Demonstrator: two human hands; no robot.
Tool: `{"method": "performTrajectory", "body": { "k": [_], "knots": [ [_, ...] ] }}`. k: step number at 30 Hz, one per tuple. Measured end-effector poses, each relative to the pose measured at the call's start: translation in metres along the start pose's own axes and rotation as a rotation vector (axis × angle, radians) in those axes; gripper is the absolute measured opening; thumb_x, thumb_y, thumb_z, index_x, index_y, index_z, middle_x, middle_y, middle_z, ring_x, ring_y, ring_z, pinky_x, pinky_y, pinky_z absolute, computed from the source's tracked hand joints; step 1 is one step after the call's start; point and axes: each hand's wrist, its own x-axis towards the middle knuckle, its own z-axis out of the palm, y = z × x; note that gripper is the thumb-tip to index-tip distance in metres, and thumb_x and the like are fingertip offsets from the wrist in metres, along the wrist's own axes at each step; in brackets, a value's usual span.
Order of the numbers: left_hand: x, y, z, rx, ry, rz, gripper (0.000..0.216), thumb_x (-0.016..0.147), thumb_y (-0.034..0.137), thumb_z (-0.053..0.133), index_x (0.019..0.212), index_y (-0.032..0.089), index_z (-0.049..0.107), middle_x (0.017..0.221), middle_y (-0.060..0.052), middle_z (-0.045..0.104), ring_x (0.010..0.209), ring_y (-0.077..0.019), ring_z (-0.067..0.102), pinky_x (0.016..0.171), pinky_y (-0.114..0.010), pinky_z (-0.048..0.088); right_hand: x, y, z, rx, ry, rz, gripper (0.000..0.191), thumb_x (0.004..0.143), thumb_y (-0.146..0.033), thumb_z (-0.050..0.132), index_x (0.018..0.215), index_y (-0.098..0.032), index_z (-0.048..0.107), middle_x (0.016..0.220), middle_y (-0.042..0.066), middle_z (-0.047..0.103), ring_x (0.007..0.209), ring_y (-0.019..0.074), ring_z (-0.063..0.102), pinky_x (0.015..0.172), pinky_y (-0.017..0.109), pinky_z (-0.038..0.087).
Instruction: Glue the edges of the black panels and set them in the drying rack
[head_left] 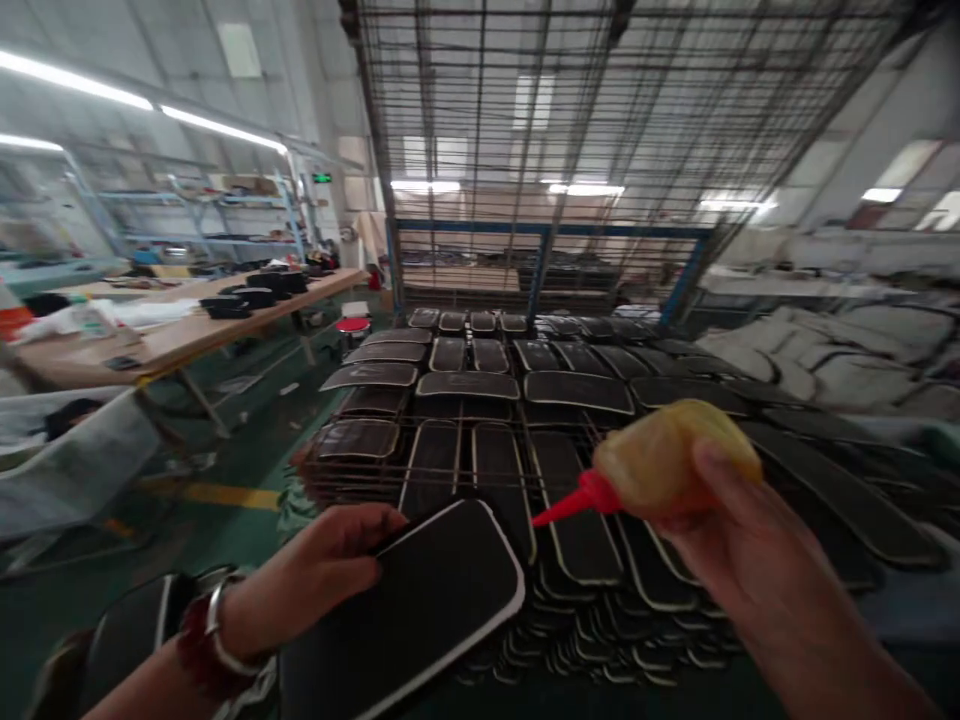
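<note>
I have the two hands well apart, each clamped on something. The left hand [330, 555] pinches the dark panel [420, 600] at its far left edge, holding it tilted in the near centre. The right hand [739, 520] is wrapped around the squeeze bottle [675, 460], whose red nozzle [581, 500] points left, its tip just beside the panel's far right corner and apart from it, as far as I can tell.

I judge this piece well along: a pale line [519, 595] runs along the far edge, round the right end and down the near edge. The panel's left end is behind my fingers or out of view, so I can't say whether the line closes there.

Beyond it, many laid-out panels [466, 385] with pale rims lie in rows on layered racks; I count those as done. The dark pieces [124, 630] stacked at the near left may be waiting, but I can't be sure.
</note>
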Motion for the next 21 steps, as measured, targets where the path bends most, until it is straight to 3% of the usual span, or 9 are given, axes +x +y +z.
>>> {"method": "performTrajectory", "body": {
  "k": [4,8,13,21],
  "knots": [
    [0.023,0.015,0.028,0.095,-0.142,-0.083,0.032,0.075,0.02,0.065,0.106,0.018,0.074,0.102,-0.005,0.08,0.087,-0.021,0.072,0.073,-0.026,0.054,0.002,-0.011,-0.001,-0.027,-0.083,-0.053,0.037,0.076,-0.042,0.093,0.1,-0.019,0.076,0.09,0.009,0.069,0.065,0.0202,0.064,0.037,0.019,0.052],
    [0.038,0.022,0.037,0.145,-0.229,-0.119,0.03,0.077,0.02,0.063,0.106,0.02,0.073,0.105,-0.004,0.08,0.089,-0.0215,0.074,0.074,-0.025,0.054,0.005,-0.019,-0.013,-0.065,-0.142,-0.085,0.028,0.083,-0.039,0.088,0.097,-0.02,0.075,0.084,0.006,0.066,0.062,0.0177,0.062,0.038,0.018,0.052],
    [0.05,0.026,0.04,0.155,-0.282,-0.137,0.03,0.079,0.019,0.06,0.106,0.022,0.073,0.106,-0.002,0.081,0.091,-0.0208,0.074,0.074,-0.025,0.054,0.007,-0.021,-0.028,-0.083,-0.165,-0.082,0.026,0.085,-0.037,0.086,0.1,-0.02,0.075,0.083,0.006,0.065,0.06,0.0175,0.061,0.038,0.019,0.053],
    [0.061,0.037,0.046,0.155,-0.279,-0.168,0.027,0.077,0.019,0.062,0.102,0.023,0.073,0.101,0.0,0.081,0.092,-0.0214,0.075,0.074,-0.024,0.054,0.014,-0.014,-0.032,-0.095,-0.166,-0.059,0.029,0.085,-0.036,0.086,0.105,-0.02,0.073,0.086,0.007,0.065,0.061,0.0195,0.062,0.037,0.021,0.053]
  ]
}}
